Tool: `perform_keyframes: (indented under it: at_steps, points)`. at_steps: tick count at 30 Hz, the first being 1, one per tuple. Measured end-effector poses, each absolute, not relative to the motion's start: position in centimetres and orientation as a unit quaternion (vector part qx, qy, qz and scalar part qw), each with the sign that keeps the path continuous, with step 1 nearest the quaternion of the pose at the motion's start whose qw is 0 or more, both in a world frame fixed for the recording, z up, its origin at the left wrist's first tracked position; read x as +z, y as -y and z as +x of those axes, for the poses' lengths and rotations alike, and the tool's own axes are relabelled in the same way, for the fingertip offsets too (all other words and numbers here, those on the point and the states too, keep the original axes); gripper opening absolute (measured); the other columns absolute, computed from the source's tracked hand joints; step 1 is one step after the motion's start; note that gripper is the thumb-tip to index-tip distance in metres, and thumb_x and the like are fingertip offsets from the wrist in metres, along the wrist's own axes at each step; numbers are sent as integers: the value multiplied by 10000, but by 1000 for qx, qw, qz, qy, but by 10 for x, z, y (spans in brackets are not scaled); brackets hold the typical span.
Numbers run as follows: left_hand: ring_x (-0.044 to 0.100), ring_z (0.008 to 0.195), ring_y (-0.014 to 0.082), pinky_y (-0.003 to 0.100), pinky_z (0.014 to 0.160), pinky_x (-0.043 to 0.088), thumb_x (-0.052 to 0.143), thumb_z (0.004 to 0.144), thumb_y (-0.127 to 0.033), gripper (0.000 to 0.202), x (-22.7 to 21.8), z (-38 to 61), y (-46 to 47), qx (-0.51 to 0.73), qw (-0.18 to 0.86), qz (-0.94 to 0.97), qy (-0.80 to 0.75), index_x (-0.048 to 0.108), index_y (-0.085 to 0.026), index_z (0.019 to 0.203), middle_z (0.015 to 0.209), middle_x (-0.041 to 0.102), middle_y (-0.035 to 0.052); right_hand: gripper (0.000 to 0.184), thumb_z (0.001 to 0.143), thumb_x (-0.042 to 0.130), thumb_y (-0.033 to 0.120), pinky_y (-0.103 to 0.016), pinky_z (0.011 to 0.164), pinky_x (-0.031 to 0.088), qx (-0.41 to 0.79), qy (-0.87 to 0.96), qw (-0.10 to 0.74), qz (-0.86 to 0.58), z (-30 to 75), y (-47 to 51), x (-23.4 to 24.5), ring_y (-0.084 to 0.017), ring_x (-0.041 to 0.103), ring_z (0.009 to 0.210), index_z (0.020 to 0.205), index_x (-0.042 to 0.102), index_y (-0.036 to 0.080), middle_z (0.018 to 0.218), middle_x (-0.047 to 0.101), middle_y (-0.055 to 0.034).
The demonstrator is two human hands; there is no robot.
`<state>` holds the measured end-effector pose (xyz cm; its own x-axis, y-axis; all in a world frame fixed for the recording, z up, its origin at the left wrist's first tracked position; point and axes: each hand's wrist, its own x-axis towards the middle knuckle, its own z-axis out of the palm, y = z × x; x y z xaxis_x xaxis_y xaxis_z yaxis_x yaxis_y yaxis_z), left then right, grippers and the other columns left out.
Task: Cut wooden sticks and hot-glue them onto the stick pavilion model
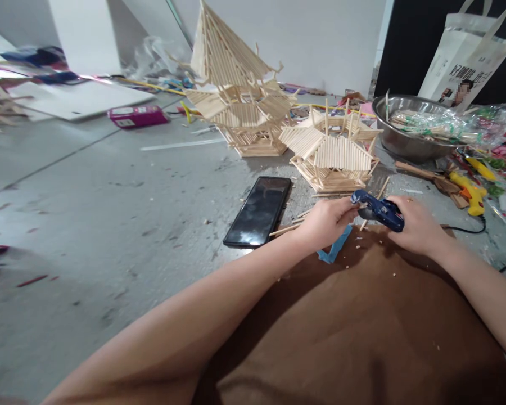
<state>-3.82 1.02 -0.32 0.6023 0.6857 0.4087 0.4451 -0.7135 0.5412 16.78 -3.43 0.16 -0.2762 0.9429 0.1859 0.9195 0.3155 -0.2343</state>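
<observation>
Over the lap cloth (362, 315), right grip (417, 228) clenched round cutter (379, 211), left grip (326, 222) pinched at its nose, contents hidden. Likely so chips land there; models (333, 157) kept just beyond.

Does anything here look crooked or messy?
Yes. The tall stick tower leans, its roof tipped left. Wood chips litter the brown cloth by the cutter in the right hand.

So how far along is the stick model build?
Done: the tall pavilion stands roofed, top tilted. The smaller pavilion has roof panels, with posts poking bare above. In hand: left hand and right hand on the blue cutter. Left, likely: loose sticks on the floor, more in the steel bowl.
</observation>
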Motion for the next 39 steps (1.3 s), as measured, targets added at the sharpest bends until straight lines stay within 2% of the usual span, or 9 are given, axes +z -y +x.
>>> perform_keyframes:
  at_steps: [5, 14, 22, 32, 39]
  points:
    - [553, 560, 109, 194, 519, 399, 416, 777, -152, 208, -3, -38, -10, 290, 193, 877, -330, 616, -137, 832, 615, 605, 16, 417, 675, 506, 345, -354, 768, 389, 47, 800, 150, -579, 166, 35, 3, -262, 527, 930, 1043, 488, 151, 965, 599, -99]
    - [533, 533, 92, 181, 508, 382, 436, 742, -127, 169, 5, -37, -7, 280, 242, 863, -344, 578, -138, 652, 564, 586, -7, 392, 671, 510, 345, -349, 729, 403, 44, 794, 138, -590, 164, 35, 4, -259, 545, 892, 1014, 501, 156, 956, 604, -105]
    - [489, 501, 78, 182, 485, 360, 418, 726, -117, 180, 5, -36, -7, 298, 238, 862, -335, 543, -139, 598, 542, 552, -10, 391, 679, 495, 354, -344, 729, 410, 41, 792, 135, -594, 163, 37, 6, -263, 555, 885, 1010, 510, 146, 952, 609, -106]
    - [465, 493, 71, 182, 483, 349, 420, 734, -154, 188, 7, -37, -6, 299, 238, 861, -334, 536, -136, 588, 521, 527, -14, 358, 668, 501, 321, -332, 708, 416, 38, 787, 126, -602, 162, 38, 6, -256, 576, 852, 988, 519, 162, 930, 625, -102]
    - [465, 507, 72, 180, 481, 353, 426, 748, -203, 200, 4, -36, -5, 316, 285, 839, -340, 565, -116, 635, 545, 547, -2, 358, 684, 492, 344, -321, 622, 403, 22, 780, 115, -615, 161, 40, 6, -259, 603, 779, 995, 523, 169, 865, 650, -96]
